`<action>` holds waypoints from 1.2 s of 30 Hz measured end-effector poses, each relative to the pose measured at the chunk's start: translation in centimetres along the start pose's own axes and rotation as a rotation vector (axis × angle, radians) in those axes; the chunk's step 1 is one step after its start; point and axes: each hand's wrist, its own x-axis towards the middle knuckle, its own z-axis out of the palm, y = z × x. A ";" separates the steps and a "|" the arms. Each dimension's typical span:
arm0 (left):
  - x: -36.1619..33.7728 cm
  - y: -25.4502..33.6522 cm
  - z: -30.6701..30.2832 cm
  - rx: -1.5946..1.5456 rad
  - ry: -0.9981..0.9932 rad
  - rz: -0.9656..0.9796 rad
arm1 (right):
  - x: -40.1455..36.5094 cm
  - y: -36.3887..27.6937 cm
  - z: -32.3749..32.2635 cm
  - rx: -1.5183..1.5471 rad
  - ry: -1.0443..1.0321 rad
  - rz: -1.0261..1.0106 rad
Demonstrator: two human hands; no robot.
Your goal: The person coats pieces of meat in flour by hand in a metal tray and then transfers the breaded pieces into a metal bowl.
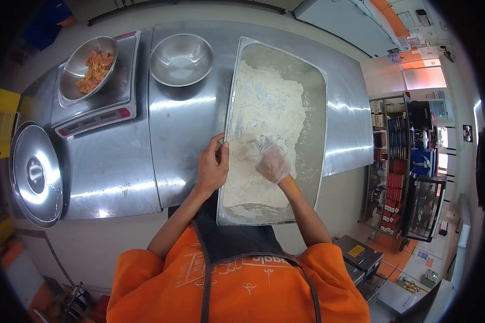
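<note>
A long metal tray (319,134) lies on the steel table, with pale flour (269,102) spread over much of its bottom. My right hand (273,161), in a clear plastic glove, is down in the flour near the tray's middle; its fingers are closed round something floury that I cannot make out. Bare, my left hand (214,168) grips the tray's left rim with bent fingers. Beyond it stands an empty steel bowl (181,60). Further left, a second steel bowl (70,75) holds orange-coated pieces (96,71) and rests on a scale (97,119).
A round metal lid (36,168) lies at the left end of the steel table (108,177). Past that end is a yellow plastic object (2,125). On the right stand a shelf rack (396,161) with stacked goods and a dark appliance (359,257).
</note>
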 end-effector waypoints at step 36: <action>-2.7 6.7 4.2 0.541 -0.418 0.850 | 2.1 -2.7 -4.7 0.194 0.536 0.609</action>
